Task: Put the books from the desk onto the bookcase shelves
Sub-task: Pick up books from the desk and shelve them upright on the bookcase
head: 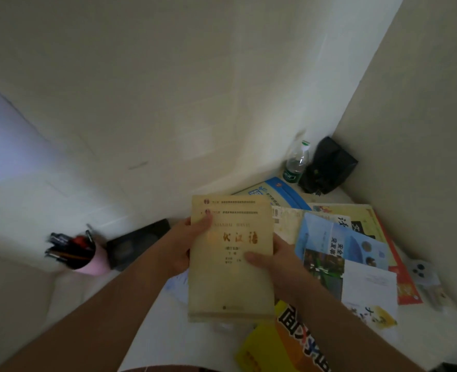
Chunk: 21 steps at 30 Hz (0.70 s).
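We see both hands clamped on a stack of two beige books (230, 264), lifted above the desk (147, 331): the left hand (180, 251) grips the left edge with its thumb on the cover, the right hand (273, 264) grips the right edge, thumb likewise on the cover. Loose books (350, 253) lie fanned across the desk's right side, a yellow one (281, 342) near the front edge. At the far right corner stand a water bottle (297, 163) and a black bag (329, 165). A pink pen cup (88, 257) sits toward the left back edge, beside a dark flat object (133, 244).
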Each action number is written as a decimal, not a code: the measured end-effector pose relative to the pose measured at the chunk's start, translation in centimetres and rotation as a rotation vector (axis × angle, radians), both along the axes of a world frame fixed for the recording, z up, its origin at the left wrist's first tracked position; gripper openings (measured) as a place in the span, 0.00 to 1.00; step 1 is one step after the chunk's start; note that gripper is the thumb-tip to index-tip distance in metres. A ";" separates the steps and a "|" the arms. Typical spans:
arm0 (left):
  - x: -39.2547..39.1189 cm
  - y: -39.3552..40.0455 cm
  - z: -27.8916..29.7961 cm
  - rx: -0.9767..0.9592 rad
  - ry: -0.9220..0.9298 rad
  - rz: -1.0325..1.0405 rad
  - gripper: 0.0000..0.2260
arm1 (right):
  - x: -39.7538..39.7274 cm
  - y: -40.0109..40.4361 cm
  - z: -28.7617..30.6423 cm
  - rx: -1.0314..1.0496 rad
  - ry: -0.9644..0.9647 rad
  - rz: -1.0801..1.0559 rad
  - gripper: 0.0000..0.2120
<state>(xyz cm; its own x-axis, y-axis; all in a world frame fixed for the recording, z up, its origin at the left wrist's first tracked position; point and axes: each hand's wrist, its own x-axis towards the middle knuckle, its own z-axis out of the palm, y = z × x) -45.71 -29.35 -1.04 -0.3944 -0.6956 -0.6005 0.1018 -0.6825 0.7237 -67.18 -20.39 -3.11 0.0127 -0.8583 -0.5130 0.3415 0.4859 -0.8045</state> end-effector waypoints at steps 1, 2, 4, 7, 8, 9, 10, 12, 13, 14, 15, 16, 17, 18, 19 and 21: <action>1.1 0.3 -0.7 -0.023 0.014 -0.041 0.22 | 0.4 -0.3 0.3 -0.025 0.020 -0.026 0.22; 2.0 0.7 -1.1 -0.060 0.015 -0.107 0.22 | 0.8 -0.7 0.6 -0.055 0.056 -0.055 0.20; 3.0 1.3 -1.6 -0.168 -0.064 -0.205 0.22 | 1.7 -1.5 1.0 -0.136 0.188 -0.087 0.18; 3.4 1.8 -1.6 -0.321 -0.185 -0.013 0.21 | 2.8 -2.6 0.9 -0.257 0.486 0.006 0.16; 3.7 1.9 -1.6 -0.357 -0.192 0.055 0.22 | 3.1 -2.8 0.7 -0.276 0.571 0.044 0.16; 4.2 2.0 -1.9 -0.391 -0.203 0.096 0.23 | 3.3 -2.9 0.5 -0.290 0.617 0.071 0.16; 4.8 2.3 -2.3 -0.416 -0.215 0.120 0.23 | 3.6 -2.8 0.1 -0.300 0.631 0.092 0.16; 6.3 3.4 -3.9 -0.430 -0.247 0.142 0.22 | 4.4 -2.0 -1.0 -0.310 0.619 0.145 0.17; 7.0 4.1 -5.2 -0.412 -0.263 0.142 0.23 | 4.9 -1.3 -2.1 -0.303 0.622 0.182 0.18; 7.5 5.1 -6.5 -0.381 -0.268 0.129 0.23 | 5.2 -0.6 -3.2 -0.291 0.639 0.233 0.19; 7.9 6.3 -8.0 -0.333 -0.284 0.108 0.23 | 5.6 0.4 -4.4 -0.267 0.664 0.291 0.19; 8.2 7.6 -9.5 -0.284 -0.308 0.084 0.23 | 5.8 1.2 -5.6 -0.233 0.686 0.351 0.19; 8.4 8.7 -10.7 -0.245 -0.346 0.054 0.23 | 6.0 2.0 -6.8 -0.202 0.683 0.390 0.18; 8.4 9.6 -11.8 -0.229 -0.386 0.039 0.23 | 6.1 2.6 -7.6 -0.176 0.652 0.409 0.17; 8.3 10.3 -12.5 -0.229 -0.415 0.034 0.24 | 6.4 3.1 -8.2 -0.168 0.621 0.413 0.18; 8.2 10.8 -12.3 -0.231 -0.406 0.057 0.24 | 6.9 3.2 -8.4 -0.143 0.583 0.350 0.19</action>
<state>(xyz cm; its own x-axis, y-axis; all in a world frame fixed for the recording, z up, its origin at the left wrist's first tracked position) -37.48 -18.58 -13.39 -0.1165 -0.8428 -0.5254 -0.1880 -0.5007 0.8450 -60.28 -17.20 -11.52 0.0576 -0.9137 -0.4024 -0.3228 0.3644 -0.8735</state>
